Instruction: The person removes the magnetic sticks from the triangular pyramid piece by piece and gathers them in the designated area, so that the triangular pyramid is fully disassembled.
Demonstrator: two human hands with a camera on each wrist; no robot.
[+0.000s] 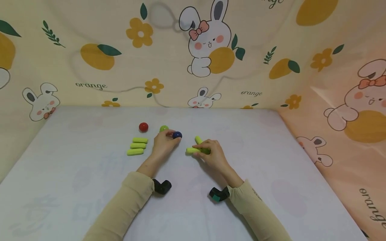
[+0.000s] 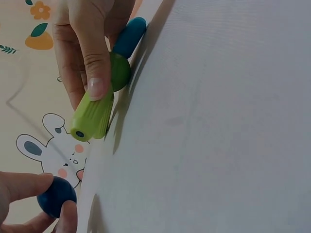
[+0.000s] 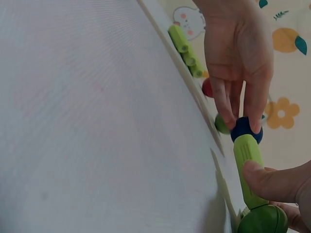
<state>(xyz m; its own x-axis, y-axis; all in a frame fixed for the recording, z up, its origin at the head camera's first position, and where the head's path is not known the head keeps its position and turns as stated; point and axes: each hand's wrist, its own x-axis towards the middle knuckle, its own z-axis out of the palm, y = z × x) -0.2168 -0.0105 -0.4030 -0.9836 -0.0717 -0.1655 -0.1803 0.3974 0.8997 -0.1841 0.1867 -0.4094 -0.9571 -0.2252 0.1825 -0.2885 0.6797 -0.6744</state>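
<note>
My left hand point(image 1: 164, 144) pinches a dark blue ball point(image 1: 177, 135) between thumb and fingers. To its right, my right hand point(image 1: 214, 156) grips a yellow-green rod point(image 1: 192, 150) whose inner end meets a dark green ball point(image 1: 206, 151), partly covered by the fingers. A second yellow-green rod point(image 1: 198, 140) angles up behind that hand. In the left wrist view, a teal rod point(image 2: 130, 38) extends from the green ball's other side. The right wrist view has the blue ball beside the held rod's free end; whether they touch I cannot tell.
Three yellow-green rods point(image 1: 138, 146) lie side by side left of my left hand. Behind them is a red ball point(image 1: 143, 127). A light green ball point(image 1: 164, 128) sits partly hidden behind my left fingers. A printed cloth point(image 1: 169, 67) hangs behind the white table point(image 1: 187, 214).
</note>
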